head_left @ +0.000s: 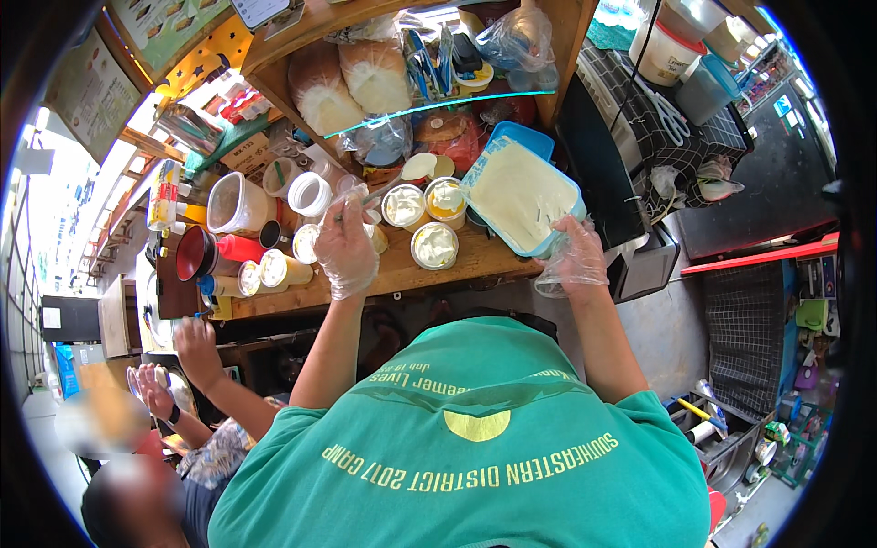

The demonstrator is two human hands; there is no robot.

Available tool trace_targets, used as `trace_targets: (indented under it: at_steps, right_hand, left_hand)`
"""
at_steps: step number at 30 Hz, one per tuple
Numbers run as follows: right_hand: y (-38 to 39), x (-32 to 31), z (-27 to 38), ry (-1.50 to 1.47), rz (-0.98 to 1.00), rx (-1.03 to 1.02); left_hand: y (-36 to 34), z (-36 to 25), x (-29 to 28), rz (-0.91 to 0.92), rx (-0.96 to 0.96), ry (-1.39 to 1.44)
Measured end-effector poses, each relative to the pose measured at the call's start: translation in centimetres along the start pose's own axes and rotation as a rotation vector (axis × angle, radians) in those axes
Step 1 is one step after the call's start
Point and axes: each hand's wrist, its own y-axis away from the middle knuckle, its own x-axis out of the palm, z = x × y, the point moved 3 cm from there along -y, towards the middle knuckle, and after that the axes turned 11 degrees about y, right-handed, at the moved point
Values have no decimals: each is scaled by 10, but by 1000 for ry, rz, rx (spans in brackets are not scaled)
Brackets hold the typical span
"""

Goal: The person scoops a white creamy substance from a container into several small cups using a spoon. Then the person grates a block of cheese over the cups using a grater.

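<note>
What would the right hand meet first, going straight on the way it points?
The light-blue tub that the gloved right hand holds; beyond it, perhaps the deeper-blue plastic piece, though depth is unclear.

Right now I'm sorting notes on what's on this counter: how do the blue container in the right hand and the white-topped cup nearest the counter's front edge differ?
The blue container is rectangular; the cup is round. The blue container is clearly larger than the cup. The right hand holds the blue container, while the cup stands on the wooden counter. Both look pale inside.
</note>
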Motion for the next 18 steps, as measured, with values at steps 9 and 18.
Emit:
trace_targets:
  at_steps: [9,18]
  right_hand:
    - [5,1,0,-43,93,11]
    - [15,31,3,-229,312,-171]
  left_hand:
    - [0,-17,28,131,-138,95]
    - [-9,-43,75,859,720,-375]
